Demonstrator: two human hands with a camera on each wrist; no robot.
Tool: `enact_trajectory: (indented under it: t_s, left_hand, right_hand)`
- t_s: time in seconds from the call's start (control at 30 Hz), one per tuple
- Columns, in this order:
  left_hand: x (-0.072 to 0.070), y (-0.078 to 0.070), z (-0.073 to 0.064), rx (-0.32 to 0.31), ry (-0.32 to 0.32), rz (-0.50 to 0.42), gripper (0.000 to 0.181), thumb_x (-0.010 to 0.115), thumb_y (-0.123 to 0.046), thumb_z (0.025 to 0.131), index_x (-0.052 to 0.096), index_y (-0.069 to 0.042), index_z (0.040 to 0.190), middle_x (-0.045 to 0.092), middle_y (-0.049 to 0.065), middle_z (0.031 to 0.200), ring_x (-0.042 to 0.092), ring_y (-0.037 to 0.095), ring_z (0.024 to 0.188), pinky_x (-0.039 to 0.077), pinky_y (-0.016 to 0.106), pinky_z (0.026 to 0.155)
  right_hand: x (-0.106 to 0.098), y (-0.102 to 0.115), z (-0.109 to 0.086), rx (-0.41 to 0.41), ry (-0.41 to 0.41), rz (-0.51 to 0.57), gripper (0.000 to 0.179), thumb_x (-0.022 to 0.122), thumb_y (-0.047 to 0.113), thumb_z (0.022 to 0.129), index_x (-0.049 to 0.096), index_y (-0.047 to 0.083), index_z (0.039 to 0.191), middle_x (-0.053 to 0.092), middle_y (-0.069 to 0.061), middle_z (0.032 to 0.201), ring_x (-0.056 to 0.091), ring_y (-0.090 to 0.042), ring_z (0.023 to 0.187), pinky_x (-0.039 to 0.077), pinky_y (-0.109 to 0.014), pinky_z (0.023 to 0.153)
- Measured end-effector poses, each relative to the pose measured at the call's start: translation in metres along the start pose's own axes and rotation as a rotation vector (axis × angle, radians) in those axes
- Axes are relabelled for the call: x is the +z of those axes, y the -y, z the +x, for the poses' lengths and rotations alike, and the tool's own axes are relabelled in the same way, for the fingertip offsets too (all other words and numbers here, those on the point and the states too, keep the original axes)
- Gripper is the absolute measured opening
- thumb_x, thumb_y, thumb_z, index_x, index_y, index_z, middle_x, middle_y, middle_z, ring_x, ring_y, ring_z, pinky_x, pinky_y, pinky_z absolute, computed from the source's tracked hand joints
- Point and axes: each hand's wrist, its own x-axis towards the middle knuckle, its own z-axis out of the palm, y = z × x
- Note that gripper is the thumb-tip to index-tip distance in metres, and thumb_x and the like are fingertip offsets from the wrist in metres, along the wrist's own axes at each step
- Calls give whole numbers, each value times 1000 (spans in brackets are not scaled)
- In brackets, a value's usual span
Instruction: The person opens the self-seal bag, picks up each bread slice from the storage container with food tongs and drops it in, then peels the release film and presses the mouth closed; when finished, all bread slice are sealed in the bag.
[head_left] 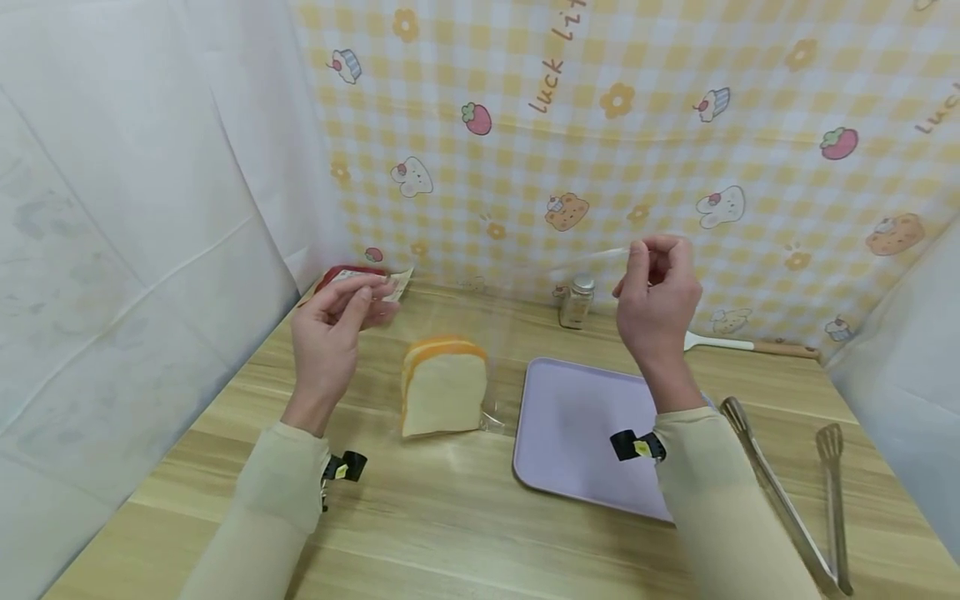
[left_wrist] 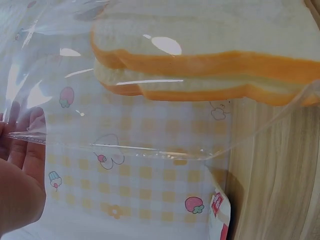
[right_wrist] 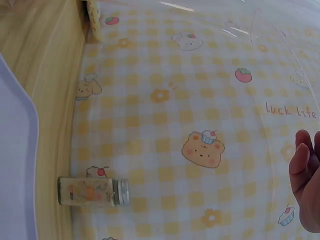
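Observation:
Clear plastic film [left_wrist: 165, 125] spans the space between my two hands, with glare on it. My left hand [head_left: 330, 333] pinches its left edge, and in the left wrist view the film gathers at those fingers. Raised higher, my right hand [head_left: 660, 308] pinches the other upper corner between thumb and fingers. Below and between the hands are stacked bread slices [head_left: 444, 392] with orange crust, seen through the film. A crumpled lower corner of film shows beside the bread's right side. Whether the film is a bag or a single sheet, I cannot tell.
A lilac tray [head_left: 555, 450] lies right of the bread. Behind it stands a seasoning jar [head_left: 577, 302] with a metal lid. A white-headed spatula [head_left: 727, 342] and metal tongs [head_left: 783, 500] lie at the right. A red-and-white packet [head_left: 348, 273] sits at the back left.

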Motion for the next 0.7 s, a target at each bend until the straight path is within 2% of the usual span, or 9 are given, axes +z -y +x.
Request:
enact_trajectory:
  t_s: [0.17, 0.3, 0.47, 0.7]
  left_hand:
    - [-2, 2, 1, 1, 4, -5, 17, 64, -5, 104, 75, 2, 114, 82, 3, 104, 80, 14, 85, 65, 30, 80]
    - [-2, 2, 0, -11, -12, -10, 18, 65, -5, 104, 74, 6, 115, 81, 9, 104, 80, 15, 84, 65, 30, 79]
    - [-3, 1, -1, -26, -30, -20, 22, 64, -3, 104, 69, 14, 118, 81, 12, 103, 80, 16, 83, 65, 32, 79]
    - [-4, 2, 0, -24, -35, -22, 22, 64, -2, 104, 69, 15, 117, 81, 10, 101, 80, 15, 83, 65, 32, 80]
  right_hand:
    - [-12, -8, 6, 29, -29, 7, 9, 56, 12, 108, 62, 9, 103, 53, 18, 66, 55, 3, 48, 48, -14, 51]
    - [-20, -14, 10, 84, -54, -7, 9, 55, 17, 108, 61, 19, 102, 53, 15, 66, 54, 4, 48, 45, -14, 50]
    - [-29, -22, 14, 161, -87, -16, 8, 55, 20, 108, 60, 21, 101, 54, 13, 66, 53, 1, 46, 43, -14, 48]
    - [-39, -30, 21, 215, -125, 49, 8, 55, 19, 108, 58, 20, 101, 54, 9, 59, 53, 0, 41, 44, -16, 43]
